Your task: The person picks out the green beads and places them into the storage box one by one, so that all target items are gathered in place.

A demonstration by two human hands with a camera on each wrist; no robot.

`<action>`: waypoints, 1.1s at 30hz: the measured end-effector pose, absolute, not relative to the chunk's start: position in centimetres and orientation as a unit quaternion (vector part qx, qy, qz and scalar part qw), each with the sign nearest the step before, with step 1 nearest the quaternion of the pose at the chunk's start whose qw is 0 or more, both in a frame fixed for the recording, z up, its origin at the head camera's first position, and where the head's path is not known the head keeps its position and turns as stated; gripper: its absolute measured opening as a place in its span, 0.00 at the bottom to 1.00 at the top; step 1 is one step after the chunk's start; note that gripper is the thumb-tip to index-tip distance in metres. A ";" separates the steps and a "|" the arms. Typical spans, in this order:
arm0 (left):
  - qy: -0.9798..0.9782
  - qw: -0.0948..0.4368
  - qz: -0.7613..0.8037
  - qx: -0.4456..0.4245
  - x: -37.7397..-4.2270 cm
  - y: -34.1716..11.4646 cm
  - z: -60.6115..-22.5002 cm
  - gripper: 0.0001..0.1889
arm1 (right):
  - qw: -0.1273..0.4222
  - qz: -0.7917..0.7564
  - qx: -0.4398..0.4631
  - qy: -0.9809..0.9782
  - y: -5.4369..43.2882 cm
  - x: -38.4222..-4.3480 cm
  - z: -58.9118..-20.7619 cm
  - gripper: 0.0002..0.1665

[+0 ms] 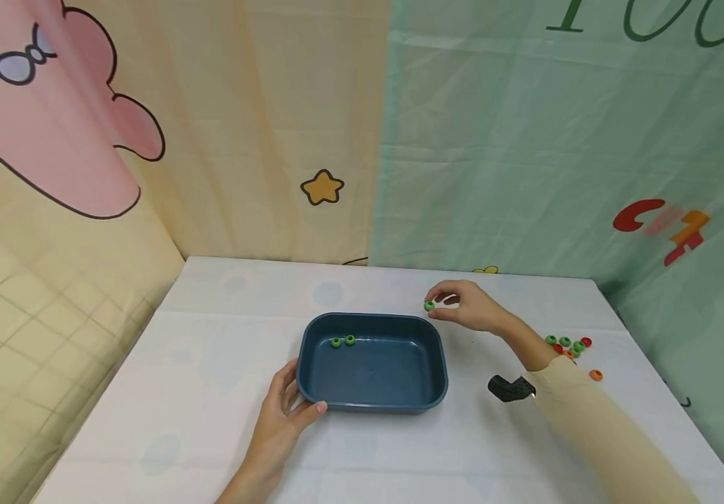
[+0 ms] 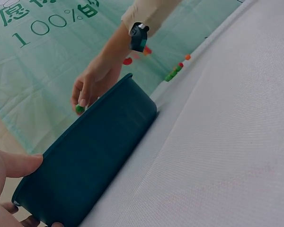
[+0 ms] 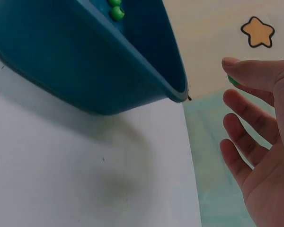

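Observation:
A dark blue plastic basin (image 1: 371, 406) stands on the table, with two green beads (image 1: 350, 340) inside near its far left. My left hand (image 1: 280, 420) grips the basin's left side, its thumb on the near rim. Just beyond the basin's far right corner, my right hand (image 1: 465, 306) pinches a green bead (image 1: 429, 306) between thumb and index finger. In the right wrist view that bead (image 3: 233, 81) is mostly hidden by the thumb, and the other fingers are loosely bent.
Several green, red and orange beads (image 1: 565, 341) lie in a loose group at the table's right, with one orange bead (image 1: 596, 375) a little apart. The table (image 1: 198, 392) has a white cloth. Printed curtains (image 1: 494, 140) hang behind it.

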State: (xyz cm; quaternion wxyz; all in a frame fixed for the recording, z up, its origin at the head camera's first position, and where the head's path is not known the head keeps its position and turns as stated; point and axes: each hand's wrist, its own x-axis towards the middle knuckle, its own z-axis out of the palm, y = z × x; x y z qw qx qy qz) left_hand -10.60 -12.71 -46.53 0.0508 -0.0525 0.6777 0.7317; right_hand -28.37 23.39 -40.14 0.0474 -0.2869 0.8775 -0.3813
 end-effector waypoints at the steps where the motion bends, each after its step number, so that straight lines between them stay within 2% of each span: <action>1: 0.678 0.051 0.732 -0.052 -10.6 -12.7 -46.6 0.48 | 0.050 -0.383 -0.291 0.875 22.9 -28.5 -40.0 0.12; 12: 0.675 0.050 0.735 -0.051 -10.5 -12.9 -46.6 0.49 | 0.079 -0.369 -0.324 0.867 18.3 -29.3 -39.2 0.11; 33: 0.674 0.054 0.735 -0.055 -10.5 -12.8 -46.4 0.49 | 0.094 -0.327 -0.410 0.846 13.4 -30.1 -39.5 0.11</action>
